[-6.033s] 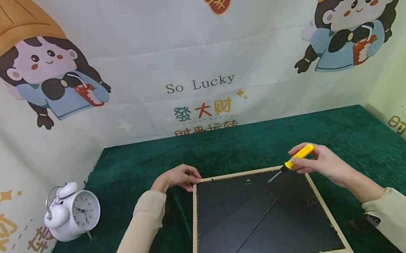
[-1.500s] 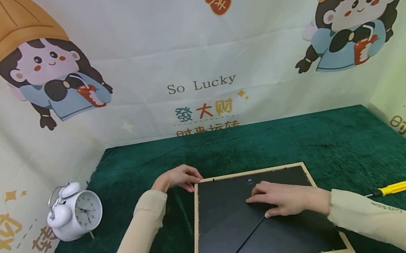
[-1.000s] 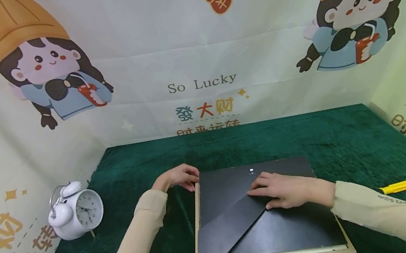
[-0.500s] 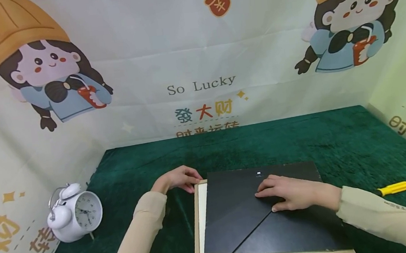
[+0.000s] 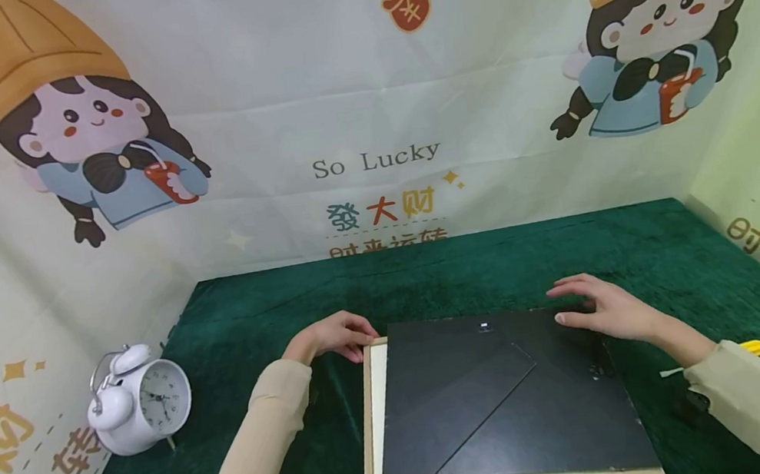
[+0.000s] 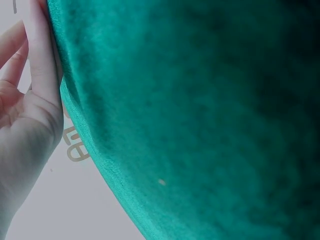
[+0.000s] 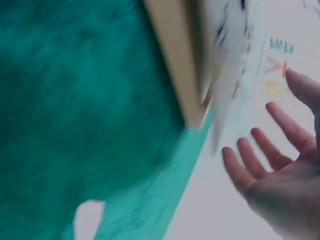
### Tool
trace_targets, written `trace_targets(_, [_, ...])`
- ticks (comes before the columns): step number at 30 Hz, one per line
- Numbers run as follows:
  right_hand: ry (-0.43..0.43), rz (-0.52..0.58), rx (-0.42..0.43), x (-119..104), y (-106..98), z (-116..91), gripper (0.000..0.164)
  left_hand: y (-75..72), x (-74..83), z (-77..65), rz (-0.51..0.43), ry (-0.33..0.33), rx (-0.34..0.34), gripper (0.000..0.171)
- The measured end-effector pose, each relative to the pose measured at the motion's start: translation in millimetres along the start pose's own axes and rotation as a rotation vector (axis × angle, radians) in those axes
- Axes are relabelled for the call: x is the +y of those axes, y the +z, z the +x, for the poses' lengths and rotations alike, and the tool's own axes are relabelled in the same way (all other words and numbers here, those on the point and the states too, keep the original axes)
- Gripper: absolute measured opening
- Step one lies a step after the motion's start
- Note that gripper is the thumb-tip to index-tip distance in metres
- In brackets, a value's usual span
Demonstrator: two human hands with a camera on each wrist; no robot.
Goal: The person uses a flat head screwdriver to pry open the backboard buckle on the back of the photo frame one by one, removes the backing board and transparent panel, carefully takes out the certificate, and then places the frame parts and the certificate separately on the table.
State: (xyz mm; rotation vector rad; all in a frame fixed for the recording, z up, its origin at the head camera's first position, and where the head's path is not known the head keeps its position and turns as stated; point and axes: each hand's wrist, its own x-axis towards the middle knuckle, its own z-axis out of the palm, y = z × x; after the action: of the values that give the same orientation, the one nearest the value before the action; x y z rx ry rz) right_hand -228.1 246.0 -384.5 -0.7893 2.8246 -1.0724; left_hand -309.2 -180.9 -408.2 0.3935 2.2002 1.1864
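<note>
A green cloth (image 5: 440, 277) covers the table, and on it lies a wooden frame (image 5: 368, 439) with the black backing board (image 5: 509, 409) shifted askew on top. The left hand (image 5: 335, 334) rests curled at the frame's far left corner; the right hand (image 5: 603, 310) hovers spread, holding nothing, over the board's far right corner

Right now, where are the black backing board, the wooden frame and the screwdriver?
black backing board (image 5: 508, 401), head view, middle of its flat black face.
wooden frame (image 5: 366, 431), head view, its left rail beside the white sheet.
screwdriver (image 5: 753, 346), head view, the yellow handle showing behind the right sleeve.
</note>
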Motion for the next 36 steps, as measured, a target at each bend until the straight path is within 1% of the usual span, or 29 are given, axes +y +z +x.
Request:
trace_targets(1, [0.043,0.019,-0.004,4.5,-2.7,-2.6,0.046,0.0,-0.4,0.0,0.001,0.004,-0.003,0.016])
trace_targets(3, [0.123,0.100,-0.038,13.7,-6.3,-6.8,0.052,-0.1,-1.1,0.1,0.002,0.008,-0.009,0.016])
trace_targets(6, [0.230,0.278,-0.117,27.5,-7.9,-10.6,0.061,-0.2,-2.2,0.1,0.003,0.013,-0.014,0.016])
trace_targets(9, [0.296,0.469,-0.185,40.0,-7.4,-12.7,0.064,0.1,-2.3,0.0,0.007,0.018,-0.013,0.015])
trace_targets(11, [0.302,0.562,-0.226,45.6,-7.3,-14.5,0.063,0.1,-2.3,-0.1,0.007,0.018,-0.011,0.015])
trace_targets(14, [0.275,0.661,-0.275,50.2,-7.7,-16.0,0.061,0.2,-1.7,-0.5,0.007,0.018,-0.010,0.015])
trace_targets(16, [0.256,0.705,-0.301,51.2,-8.1,-16.4,0.060,0.2,-1.4,-0.8,0.009,0.021,-0.013,0.016])
trace_targets(19, [0.236,0.741,-0.307,53.0,-8.7,-16.7,0.057,0.3,-1.6,-0.7,0.002,0.023,-0.021,0.017])
trace_targets(22, [0.213,0.769,-0.277,53.3,-10.1,-19.3,0.052,0.7,-1.7,-0.5,-0.002,0.024,-0.026,0.017])
trace_targets(25, [0.171,0.806,-0.224,52.3,-13.4,-24.5,0.045,0.9,-1.2,-0.6,0.000,0.019,-0.018,0.016])
trace_targets(30, [0.124,0.832,-0.094,53.4,-22.5,-38.5,0.043,0.5,0.4,-1.1,0.009,0.023,-0.016,0.016])
trace_targets(33, [0.147,0.823,0.011,57.5,-29.4,-50.4,0.042,0.4,1.2,-2.0,0.019,0.031,-0.023,0.017])
trace_targets(36, [0.186,0.847,0.109,63.3,-37.4,-63.6,0.041,0.2,1.6,-3.0,0.024,0.037,-0.036,0.018])
